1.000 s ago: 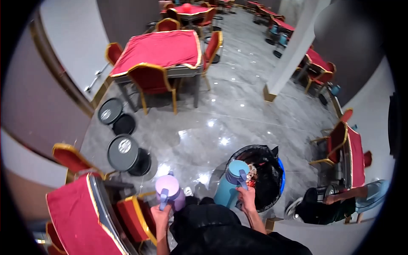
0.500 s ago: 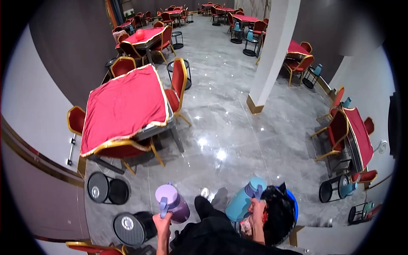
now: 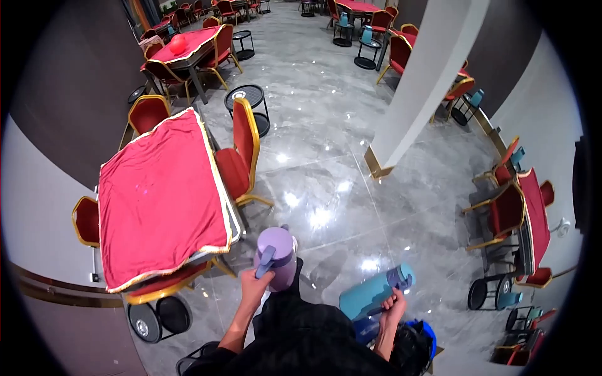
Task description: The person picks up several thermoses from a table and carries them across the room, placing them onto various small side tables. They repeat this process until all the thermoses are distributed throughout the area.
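My left hand (image 3: pixel 256 285) grips the handle of a purple thermos jug (image 3: pixel 276 255), held upright in front of me. My right hand (image 3: pixel 394 302) holds the handle of a teal thermos jug (image 3: pixel 374 293), which is tilted almost on its side with its lid end up to the right. Just below that jug, a black-lined blue bin (image 3: pixel 419 338) shows at the bottom edge, partly hidden by my body.
A table with a red cloth (image 3: pixel 160 200) stands close on the left, with red and gold chairs (image 3: pixel 241 160) around it and round black side stands (image 3: pixel 149 321) near it. A white pillar (image 3: pixel 426 84) rises ahead right. More red tables (image 3: pixel 534 216) line the right wall and far end.
The view has swung forward and the red table now lies nearer on my left. The teal jug has tipped further over and moved clear of the bin. The purple jug stays upright.
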{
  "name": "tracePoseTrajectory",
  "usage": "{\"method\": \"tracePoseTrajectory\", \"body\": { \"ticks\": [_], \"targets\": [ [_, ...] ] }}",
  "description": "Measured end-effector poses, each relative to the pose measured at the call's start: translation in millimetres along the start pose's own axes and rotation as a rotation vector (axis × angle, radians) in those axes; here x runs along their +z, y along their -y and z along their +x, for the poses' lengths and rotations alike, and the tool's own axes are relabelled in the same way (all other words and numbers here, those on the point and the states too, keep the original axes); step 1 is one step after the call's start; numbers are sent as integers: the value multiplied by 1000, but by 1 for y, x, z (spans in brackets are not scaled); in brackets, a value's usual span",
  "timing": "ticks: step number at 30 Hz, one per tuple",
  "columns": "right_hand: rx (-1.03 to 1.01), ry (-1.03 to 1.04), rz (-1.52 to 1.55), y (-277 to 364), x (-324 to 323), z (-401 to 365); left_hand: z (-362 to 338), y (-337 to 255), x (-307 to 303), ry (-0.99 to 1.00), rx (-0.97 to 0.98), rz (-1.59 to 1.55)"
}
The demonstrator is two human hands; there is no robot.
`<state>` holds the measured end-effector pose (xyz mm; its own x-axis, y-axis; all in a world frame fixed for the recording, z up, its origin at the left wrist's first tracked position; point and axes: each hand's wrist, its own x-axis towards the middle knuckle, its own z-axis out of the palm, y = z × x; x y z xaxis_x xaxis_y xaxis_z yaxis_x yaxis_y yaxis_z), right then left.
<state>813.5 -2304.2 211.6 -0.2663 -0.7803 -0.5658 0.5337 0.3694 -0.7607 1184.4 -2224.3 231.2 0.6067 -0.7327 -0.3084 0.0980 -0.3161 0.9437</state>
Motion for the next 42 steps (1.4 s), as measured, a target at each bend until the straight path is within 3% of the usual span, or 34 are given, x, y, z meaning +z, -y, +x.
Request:
{"method": "tracePoseTrajectory", "body": {
  "ticks": [3, 6, 7, 8, 10, 15, 20, 22, 24, 28, 32, 34, 36, 42],
  "targets": [
    [-34, -47, 39, -1, 52, 58, 107, -36, 45, 97, -118, -9],
    [-32, -174, 143, 9, 107, 108, 221, -54, 89, 247, 24, 5],
    [-95, -266, 148, 16, 133, 123, 247, -101, 100, 273, 89, 25],
    [-127, -311, 179, 18, 128, 155, 282, -110, 115, 295, 95, 17],
    [-224, -366, 222, 40, 184, 166, 355, -114, 141, 372, 109, 47],
    [-169, -361, 259, 58, 302, 259, 510, -195, 189, 412, 61, 85],
    [-102, -419, 171, 59, 446, 410, 669, -227, 230, 295, -78, -58],
    [-43, -416, 242, 72, 507, 475, 723, -251, 247, 161, -129, -136],
    [-42, -306, 250, 96, 580, 528, 774, -281, 252, 43, -210, -246],
    [-77, -146, -21, 161, 747, 624, 870, -336, 240, -141, -236, -362],
    [-44, -1, -45, 213, 864, 741, 969, -372, 251, -90, -64, -679],
    [-47, 23, -35, 231, 926, 796, 1032, -377, 268, -216, -35, -857],
    [-42, 75, -52, 246, 986, 857, 1098, -385, 279, -196, 29, -1019],
    [-35, 2, -31, 282, 1149, 1008, 1286, -445, 317, -329, 118, -1284]
  ]
}}
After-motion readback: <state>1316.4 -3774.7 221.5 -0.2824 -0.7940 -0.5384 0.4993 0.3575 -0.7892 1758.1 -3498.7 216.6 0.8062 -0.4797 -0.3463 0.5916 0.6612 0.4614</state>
